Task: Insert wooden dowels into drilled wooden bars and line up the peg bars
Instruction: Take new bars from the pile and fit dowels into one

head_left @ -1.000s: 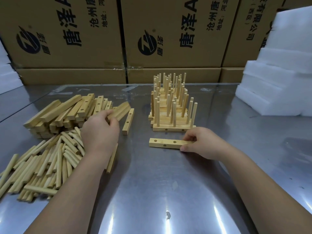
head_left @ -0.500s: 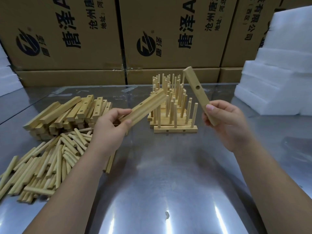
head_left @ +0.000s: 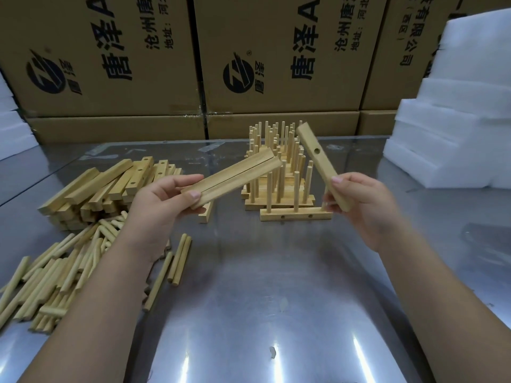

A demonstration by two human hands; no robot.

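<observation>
My left hand (head_left: 160, 208) holds two wooden bars (head_left: 235, 176) pressed side by side, raised above the table and slanting up to the right. My right hand (head_left: 362, 203) grips the lower end of a single drilled bar (head_left: 318, 158), which tilts up and to the left with one hole showing. Behind and between the hands stand the finished peg bars (head_left: 279, 186) in rows, dowels upright. A pile of loose dowels (head_left: 63, 269) lies at the left front, and a stack of drilled bars (head_left: 110, 186) sits behind it.
One loose bar (head_left: 206, 214) lies on the steel table (head_left: 276, 286) beside the left hand. Cardboard boxes (head_left: 276, 64) line the far edge. White foam blocks (head_left: 456, 134) stand at the right, and more foam shows at the far left.
Both hands lifted bars off the table. The left hand turned its pair so the holes no longer face me. The right hand raised its bar and tilted it.
</observation>
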